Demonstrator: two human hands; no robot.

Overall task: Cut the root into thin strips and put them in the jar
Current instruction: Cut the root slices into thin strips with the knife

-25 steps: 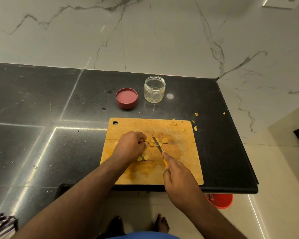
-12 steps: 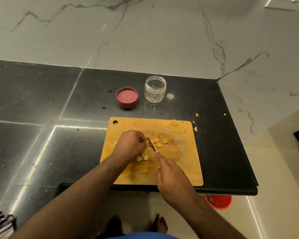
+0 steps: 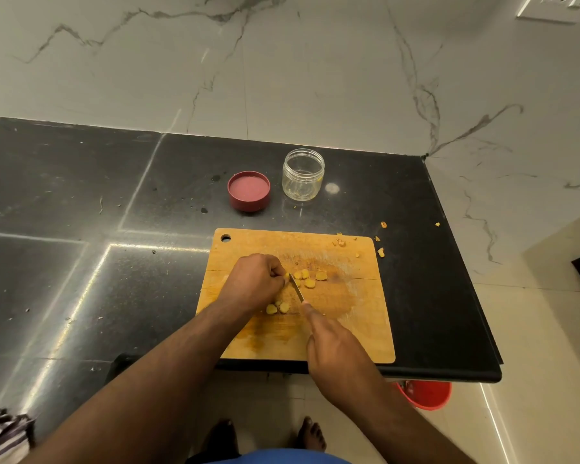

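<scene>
Head view, looking down: a wooden cutting board [image 3: 349, 329] lies on a black counter [image 3: 81, 262]. The left hand [image 3: 253, 284], fingers curled, pins a yellow root piece [image 3: 286, 276] mostly hidden beneath them. The right hand [image 3: 335, 346] grips a small knife [image 3: 296, 287], forefinger along its back, blade touching the root just beside the left fingertips. Cut yellow pieces [image 3: 308, 279] lie right of the blade, and more below the left hand. Beyond the board stands an open glass jar [image 3: 303, 174], its red lid [image 3: 248, 190] just left of it.
</scene>
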